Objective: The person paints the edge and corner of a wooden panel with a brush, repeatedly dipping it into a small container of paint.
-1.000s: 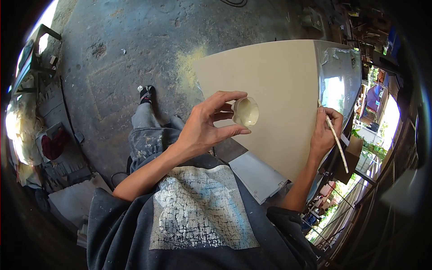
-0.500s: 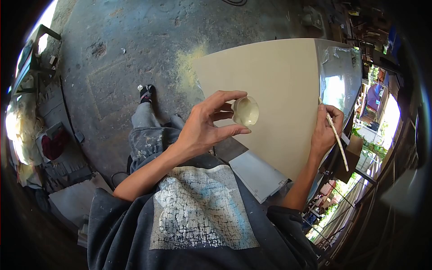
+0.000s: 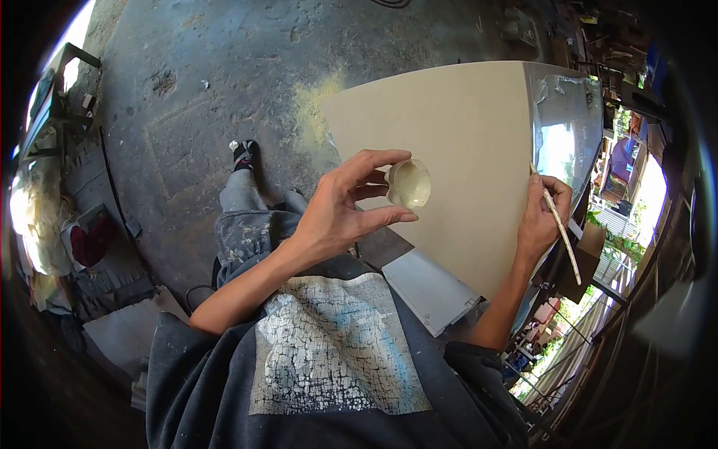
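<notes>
A small clear cup [image 3: 410, 184] with pale liquid in it is tilted toward me, between the thumb and fingers of my left hand [image 3: 355, 194]. It is held above a large beige panel [image 3: 441, 120]. My right hand [image 3: 544, 213] is closed round a thin paintbrush [image 3: 562, 233] with a pale, paint-marked handle. The handle's end points back toward me, and the brush tip is right at the line where the beige surface meets a shiny strip of plastic film [image 3: 557, 138]. My fingers partly hide the front of the brush.
A grey metal piece [image 3: 430, 288] lies between my body and the panel. Yellow powder [image 3: 318, 108] is spread on the concrete floor [image 3: 217, 90] by the panel's left corner. Cluttered shelves line the far right; a green bench frame [image 3: 56, 112] stands at left.
</notes>
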`<state>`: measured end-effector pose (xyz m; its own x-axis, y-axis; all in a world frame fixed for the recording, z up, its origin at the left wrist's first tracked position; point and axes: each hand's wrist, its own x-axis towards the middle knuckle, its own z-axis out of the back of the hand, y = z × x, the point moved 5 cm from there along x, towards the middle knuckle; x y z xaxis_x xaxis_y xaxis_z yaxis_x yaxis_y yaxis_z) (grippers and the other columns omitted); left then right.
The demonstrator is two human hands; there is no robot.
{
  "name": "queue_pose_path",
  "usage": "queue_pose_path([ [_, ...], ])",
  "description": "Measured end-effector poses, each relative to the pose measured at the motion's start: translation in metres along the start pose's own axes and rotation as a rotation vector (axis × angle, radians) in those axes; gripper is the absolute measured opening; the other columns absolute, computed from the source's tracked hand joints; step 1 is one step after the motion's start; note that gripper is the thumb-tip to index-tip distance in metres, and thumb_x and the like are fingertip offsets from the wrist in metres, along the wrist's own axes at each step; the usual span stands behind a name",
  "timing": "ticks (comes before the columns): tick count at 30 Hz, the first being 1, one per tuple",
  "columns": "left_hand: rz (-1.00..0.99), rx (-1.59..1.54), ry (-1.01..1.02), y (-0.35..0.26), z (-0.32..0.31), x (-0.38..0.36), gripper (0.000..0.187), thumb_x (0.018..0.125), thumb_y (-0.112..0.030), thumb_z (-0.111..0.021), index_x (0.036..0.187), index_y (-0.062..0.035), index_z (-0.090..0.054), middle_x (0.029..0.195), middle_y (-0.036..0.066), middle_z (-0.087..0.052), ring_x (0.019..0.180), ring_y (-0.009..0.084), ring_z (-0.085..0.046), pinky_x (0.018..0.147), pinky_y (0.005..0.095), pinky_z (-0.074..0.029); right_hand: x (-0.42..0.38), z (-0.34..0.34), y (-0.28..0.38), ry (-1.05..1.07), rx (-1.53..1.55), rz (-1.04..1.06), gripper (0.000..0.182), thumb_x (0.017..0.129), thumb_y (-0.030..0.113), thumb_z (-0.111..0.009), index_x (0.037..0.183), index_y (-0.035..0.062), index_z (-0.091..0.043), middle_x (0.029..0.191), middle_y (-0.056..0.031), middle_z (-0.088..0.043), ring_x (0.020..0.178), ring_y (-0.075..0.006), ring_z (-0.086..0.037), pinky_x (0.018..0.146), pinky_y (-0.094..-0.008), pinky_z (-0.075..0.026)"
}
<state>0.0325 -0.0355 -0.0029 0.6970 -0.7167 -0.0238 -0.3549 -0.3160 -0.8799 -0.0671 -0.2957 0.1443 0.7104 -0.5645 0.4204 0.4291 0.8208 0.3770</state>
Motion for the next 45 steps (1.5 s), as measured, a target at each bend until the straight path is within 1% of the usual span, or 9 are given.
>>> queue_pose_path([
  [5,0.002,-0.004,-0.004,0.0026,-0.0003,0.0004,0.072,0.073,-0.017,-0.087,0.138,-0.0103,-0.057,0.131,0.008,-0.059,0.115,0.0211,-0.064,0.104,0.0390,-0.055,0.0006,-0.0011,0.0037,-0.007,0.010,0.020,0.017,0.093,0.010,-0.070,0.100,-0.0028,-0.061,0.089,-0.0072,-0.063,0.076,-0.0118,-0.060,0.065,-0.0280,-0.053],
  [11,-0.005,-0.002,-0.005,0.0011,-0.0015,0.0014,0.072,0.073,-0.018,-0.087,0.138,-0.0107,-0.057,0.130,0.007,-0.059,0.113,0.0197,-0.064,0.104,0.0381,-0.055,-0.0008,-0.0009,0.0003,0.006,0.001,-0.019,0.017,0.093,0.010,-0.070,0.100,-0.0030,-0.061,0.089,-0.0071,-0.063,0.075,-0.0113,-0.059,0.065,-0.0277,-0.053],
  [17,-0.010,0.002,-0.010,0.0009,-0.0015,0.0013,0.072,0.072,-0.019,-0.087,0.137,-0.0107,-0.058,0.129,0.007,-0.060,0.112,0.0190,-0.064,0.103,0.0378,-0.055,-0.0015,-0.0004,0.0006,-0.013,0.024,0.023,0.017,0.093,0.010,-0.070,0.099,-0.0029,-0.061,0.087,-0.0065,-0.062,0.074,-0.0114,-0.058,0.064,-0.0275,-0.052],
  [23,-0.017,-0.006,-0.006,0.0023,-0.0020,0.0011,0.072,0.072,-0.020,-0.087,0.137,-0.0106,-0.058,0.129,0.007,-0.060,0.111,0.0193,-0.065,0.103,0.0379,-0.055,-0.0021,0.0005,-0.0011,-0.009,-0.003,0.009,0.017,0.093,0.010,-0.070,0.098,-0.0031,-0.061,0.086,-0.0068,-0.062,0.074,-0.0115,-0.058,0.064,-0.0277,-0.052],
  [26,-0.023,-0.001,-0.009,0.0008,-0.0012,0.0010,0.072,0.073,-0.019,-0.087,0.137,-0.0103,-0.057,0.129,0.007,-0.060,0.112,0.0197,-0.065,0.103,0.0381,-0.055,-0.0036,0.0020,-0.0033,-0.032,0.047,0.008,0.018,0.093,0.011,-0.070,0.097,-0.0033,-0.061,0.086,-0.0070,-0.062,0.074,-0.0115,-0.058,0.063,-0.0276,-0.052],
  [29,-0.035,-0.017,-0.033,0.0000,-0.0018,0.0009,0.064,0.076,-0.016,-0.086,0.133,-0.0085,-0.060,0.126,0.006,-0.062,0.110,0.0192,-0.064,0.101,0.0361,-0.055,-0.0036,0.0027,-0.0025,-0.036,0.036,0.004,0.018,0.094,0.012,-0.070,0.097,-0.0036,-0.061,0.086,-0.0071,-0.063,0.074,-0.0114,-0.058,0.063,-0.0275,-0.051],
  [35,-0.034,-0.034,-0.029,-0.0010,-0.0035,0.0013,0.063,0.076,-0.016,-0.086,0.133,-0.0082,-0.060,0.126,0.007,-0.062,0.110,0.0193,-0.064,0.101,0.0361,-0.055,-0.0023,0.0007,0.0023,-0.012,-0.041,0.041,0.018,0.093,0.012,-0.070,0.098,-0.0022,-0.061,0.086,-0.0067,-0.063,0.073,-0.0120,-0.059,0.064,-0.0281,-0.051],
  [41,-0.035,-0.027,-0.020,-0.0002,-0.0037,0.0010,0.063,0.076,-0.016,-0.086,0.133,-0.0084,-0.060,0.126,0.006,-0.062,0.110,0.0186,-0.065,0.101,0.0358,-0.056,-0.0052,0.0012,0.0020,-0.028,-0.024,0.005,0.017,0.092,0.012,-0.071,0.097,-0.0010,-0.062,0.085,-0.0066,-0.063,0.072,-0.0133,-0.059,0.064,-0.0296,-0.051],
  [45,-0.020,-0.033,-0.024,0.0010,-0.0040,0.0007,0.064,0.075,-0.015,-0.086,0.133,-0.0082,-0.060,0.126,0.007,-0.062,0.109,0.0186,-0.065,0.101,0.0367,-0.056,-0.0040,0.0006,0.0023,-0.020,-0.063,-0.001,0.016,0.092,0.011,-0.071,0.098,-0.0008,-0.062,0.085,-0.0066,-0.063,0.074,-0.0133,-0.060,0.065,-0.0293,-0.051],
])
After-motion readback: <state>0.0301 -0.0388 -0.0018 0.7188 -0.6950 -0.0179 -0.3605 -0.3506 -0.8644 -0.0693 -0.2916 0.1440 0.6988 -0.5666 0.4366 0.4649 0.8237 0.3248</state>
